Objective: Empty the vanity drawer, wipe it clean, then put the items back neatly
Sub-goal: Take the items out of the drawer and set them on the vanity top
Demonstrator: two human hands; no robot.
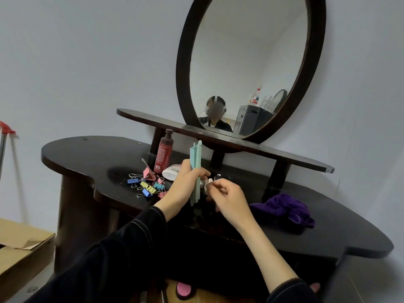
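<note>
My left hand (185,182) grips a bundle of long pale-green plastic sticks (195,162), held upright over the dark vanity top (87,154). Just to its right, my right hand (227,197) pinches a small white and clear item (207,182); its exact kind is too small to tell. Several coloured binder clips (146,182) lie in a heap on the top. A dark red bottle (163,154) stands behind them, with a white tube (172,171) lying beside it. A crumpled purple cloth (286,208) lies to the right. The drawer is hidden under my arms.
A large oval mirror (247,62) in a dark frame rises from a raised shelf (284,156) at the back. An open cardboard box (19,243) sits on the floor at the left. A red-topped metal frame (6,127) stands at the left edge.
</note>
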